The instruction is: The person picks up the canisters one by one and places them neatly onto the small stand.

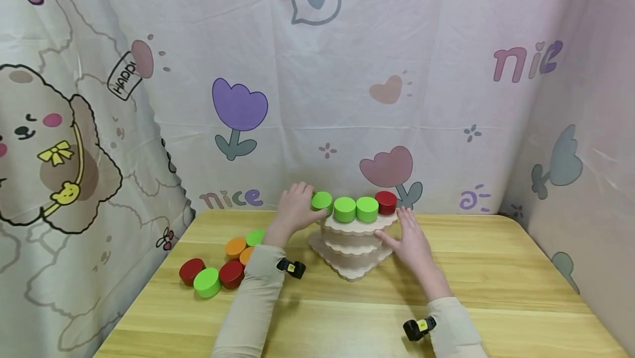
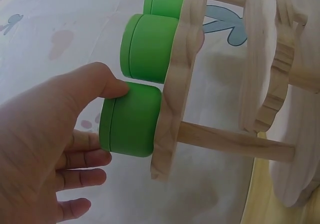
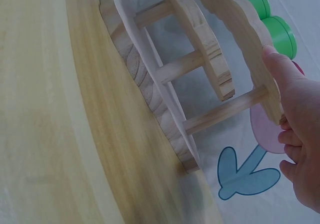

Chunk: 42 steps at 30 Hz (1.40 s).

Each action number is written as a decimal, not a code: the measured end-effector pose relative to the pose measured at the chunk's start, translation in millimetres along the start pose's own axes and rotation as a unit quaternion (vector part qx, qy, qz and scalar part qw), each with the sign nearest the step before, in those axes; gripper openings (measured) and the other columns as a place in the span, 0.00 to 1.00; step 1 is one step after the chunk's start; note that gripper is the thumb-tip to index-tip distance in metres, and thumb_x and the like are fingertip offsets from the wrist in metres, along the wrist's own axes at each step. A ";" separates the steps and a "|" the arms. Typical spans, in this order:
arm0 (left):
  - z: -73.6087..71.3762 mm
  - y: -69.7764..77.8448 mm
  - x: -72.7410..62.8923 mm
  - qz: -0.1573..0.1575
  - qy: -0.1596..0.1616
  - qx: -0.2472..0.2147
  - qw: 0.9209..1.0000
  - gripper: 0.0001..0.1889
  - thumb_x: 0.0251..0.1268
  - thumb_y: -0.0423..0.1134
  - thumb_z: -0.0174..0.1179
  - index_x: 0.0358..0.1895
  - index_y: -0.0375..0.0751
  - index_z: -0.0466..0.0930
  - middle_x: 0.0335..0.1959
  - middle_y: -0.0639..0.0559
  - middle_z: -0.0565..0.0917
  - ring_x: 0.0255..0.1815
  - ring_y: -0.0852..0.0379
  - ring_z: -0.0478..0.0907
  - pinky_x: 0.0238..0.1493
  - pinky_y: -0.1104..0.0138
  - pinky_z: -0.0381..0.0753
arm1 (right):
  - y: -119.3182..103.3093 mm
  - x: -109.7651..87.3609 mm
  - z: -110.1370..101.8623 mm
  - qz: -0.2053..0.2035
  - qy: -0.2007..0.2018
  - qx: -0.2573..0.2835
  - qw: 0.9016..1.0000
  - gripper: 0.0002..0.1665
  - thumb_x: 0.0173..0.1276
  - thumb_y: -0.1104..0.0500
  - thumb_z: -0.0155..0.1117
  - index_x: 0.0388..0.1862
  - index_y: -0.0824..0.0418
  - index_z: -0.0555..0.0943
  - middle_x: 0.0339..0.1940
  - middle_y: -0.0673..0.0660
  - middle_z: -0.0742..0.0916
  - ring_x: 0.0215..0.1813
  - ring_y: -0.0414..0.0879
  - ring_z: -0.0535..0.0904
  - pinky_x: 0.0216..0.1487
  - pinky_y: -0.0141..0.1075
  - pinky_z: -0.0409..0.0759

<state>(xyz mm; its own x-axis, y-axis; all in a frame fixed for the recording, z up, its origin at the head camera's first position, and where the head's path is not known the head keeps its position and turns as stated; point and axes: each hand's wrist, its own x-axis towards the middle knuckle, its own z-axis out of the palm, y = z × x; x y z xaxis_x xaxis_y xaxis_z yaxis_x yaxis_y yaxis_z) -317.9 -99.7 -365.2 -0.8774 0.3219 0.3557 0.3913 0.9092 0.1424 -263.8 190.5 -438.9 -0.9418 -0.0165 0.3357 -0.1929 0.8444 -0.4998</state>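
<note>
A three-tiered wooden stand point(image 1: 354, 225) with scalloped edges and dowel posts stands at the table's middle. My left hand point(image 1: 296, 209) pinches a green cylinder point(image 2: 131, 120) at the left end of the top tier, thumb on one side and fingers on the other. A seam runs around this cylinder near its outer end. Beside it on the tier sit two more green cylinders point(image 1: 344, 209) and a red cylinder point(image 1: 386, 202) at the right end. My right hand point(image 1: 412, 239) grips the top tier's right end, its thumb point(image 3: 282, 66) on the front edge.
On the table's left lie several loose cylinders: red point(image 1: 192, 272), green point(image 1: 206, 283) and orange point(image 1: 235, 247), partly hidden by the left sleeve point(image 1: 255, 297). A printed curtain point(image 1: 317, 71) hangs behind the wooden table point(image 1: 347, 319).
</note>
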 end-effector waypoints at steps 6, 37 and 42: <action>1.9 1.8 5.3 0.005 -0.002 0.004 1.000 0.35 0.55 0.63 0.61 0.57 0.39 0.75 0.53 0.47 0.77 0.56 0.49 0.72 0.57 0.53 0.73 | -0.2 0.5 0.0 0.000 -0.002 0.005 1.000 0.60 0.61 0.31 0.62 0.75 0.70 0.55 0.77 0.70 0.59 0.80 0.65 0.48 0.77 0.56 0.49; 2.2 4.7 -10.9 0.010 0.013 0.011 1.000 0.35 0.63 0.62 0.58 0.67 0.43 0.70 0.60 0.44 0.76 0.61 0.46 0.72 0.58 0.50 0.74 | 3.8 2.6 1.8 0.001 -0.004 0.001 1.000 0.61 0.60 0.30 0.62 0.76 0.70 0.54 0.77 0.69 0.59 0.80 0.64 0.49 0.77 0.56 0.50; 3.8 0.0 -24.3 0.023 0.035 0.025 0.999 0.34 0.64 0.60 0.58 0.66 0.43 0.70 0.58 0.44 0.77 0.59 0.46 0.73 0.57 0.49 0.75 | 4.6 1.6 1.4 -0.001 -0.006 0.001 1.000 0.61 0.60 0.30 0.61 0.76 0.70 0.54 0.77 0.69 0.59 0.80 0.65 0.48 0.77 0.56 0.49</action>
<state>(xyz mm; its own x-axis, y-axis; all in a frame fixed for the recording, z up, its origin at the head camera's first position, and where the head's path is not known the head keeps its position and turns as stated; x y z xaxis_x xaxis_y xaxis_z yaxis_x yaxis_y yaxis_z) -297.6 -106.5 -377.4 -0.8364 0.3467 0.4245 0.4156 0.9061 0.0788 -266.6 193.6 -441.8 -0.9444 -0.0242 0.3279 -0.1957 0.8428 -0.5014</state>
